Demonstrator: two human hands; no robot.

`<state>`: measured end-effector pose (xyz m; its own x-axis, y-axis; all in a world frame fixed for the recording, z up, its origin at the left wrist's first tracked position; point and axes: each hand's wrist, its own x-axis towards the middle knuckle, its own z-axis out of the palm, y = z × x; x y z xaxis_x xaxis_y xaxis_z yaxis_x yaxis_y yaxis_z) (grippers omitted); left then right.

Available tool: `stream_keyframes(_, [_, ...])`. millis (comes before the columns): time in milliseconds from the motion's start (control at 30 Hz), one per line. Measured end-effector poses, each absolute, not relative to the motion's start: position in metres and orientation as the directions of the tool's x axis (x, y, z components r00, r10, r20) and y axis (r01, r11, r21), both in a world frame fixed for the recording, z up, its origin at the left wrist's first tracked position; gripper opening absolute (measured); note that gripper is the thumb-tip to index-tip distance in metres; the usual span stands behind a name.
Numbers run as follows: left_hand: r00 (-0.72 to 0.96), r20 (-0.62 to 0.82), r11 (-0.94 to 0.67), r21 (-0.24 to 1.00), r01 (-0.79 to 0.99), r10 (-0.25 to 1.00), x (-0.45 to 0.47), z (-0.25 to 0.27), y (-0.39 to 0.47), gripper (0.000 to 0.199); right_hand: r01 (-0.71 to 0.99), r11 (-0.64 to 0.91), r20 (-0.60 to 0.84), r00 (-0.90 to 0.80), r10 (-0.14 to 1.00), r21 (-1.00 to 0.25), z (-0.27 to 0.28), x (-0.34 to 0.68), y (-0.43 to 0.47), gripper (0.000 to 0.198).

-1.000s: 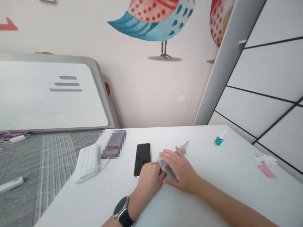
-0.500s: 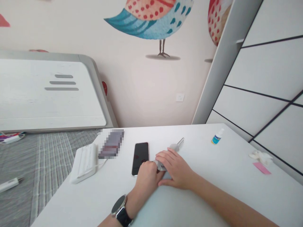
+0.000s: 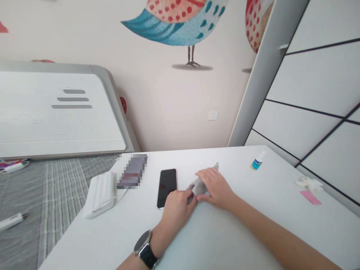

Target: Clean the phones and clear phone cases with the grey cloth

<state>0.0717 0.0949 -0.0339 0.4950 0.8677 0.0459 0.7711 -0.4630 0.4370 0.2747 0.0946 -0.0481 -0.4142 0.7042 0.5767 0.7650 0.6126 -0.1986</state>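
In the head view, my left hand [image 3: 179, 205], with a watch on its wrist, is closed around the near end of a slim item with a clear or silvery rim at its far end [image 3: 217, 164]. Most of that item is covered, so its kind cannot be made out. A grey cloth [image 3: 199, 186] lies over it, and my right hand [image 3: 216, 186] grips this cloth with fingers curled over the top and thumb at the near side. Just left of my hands, a smartphone [image 3: 167, 187] with a dark screen lies flat on the white table [image 3: 118, 232].
A white power-bank-like block [image 3: 99, 193] with a cable and a blurred-out flat item [image 3: 132, 171] are at left. To the right stand a small spray bottle [image 3: 258, 161], crumpled white tissue [image 3: 309, 184] and a pink slip [image 3: 310, 197]. A bed [image 3: 70, 187] adjoins the table's left.
My right hand has slid the grey cloth away from my left hand, toward the item's far end. More cloth shows between the hands, and the clear end is now mostly covered.
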Motion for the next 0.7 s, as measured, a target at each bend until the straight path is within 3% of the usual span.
stream_keyframes(133, [0.499,0.062,-0.469,0.455,0.757,0.865,0.074,-0.031,0.093,0.044,0.829,0.510,0.604,-0.290,0.742,-0.229,-0.046,0.295,0.099,0.079])
stream_keyframes(333, [0.476,0.056,-0.449,0.442,0.777,0.878,0.072,-0.037,0.096,0.028,0.671,0.714,0.546,-0.530,0.650,-0.200,-0.053,0.257,0.083,0.096])
stream_keyframes(533, [0.494,0.073,-0.471,0.447,0.761,0.866,0.073,-0.031,0.093,0.041,0.871,0.446,0.559,-0.270,0.784,-0.206,-0.043,0.308,0.103,0.076])
stream_keyframes(600, [0.497,0.073,-0.473,0.450,0.758,0.865,0.074,-0.030,0.093,0.038,0.848,0.485,0.558,-0.301,0.773,-0.214,-0.044,0.298,0.095,0.078])
stream_keyframes(700, [0.488,0.063,-0.462,0.443,0.768,0.871,0.074,-0.032,0.095,0.029,0.704,0.681,0.525,-0.508,0.682,-0.203,-0.048,0.266,0.081,0.091])
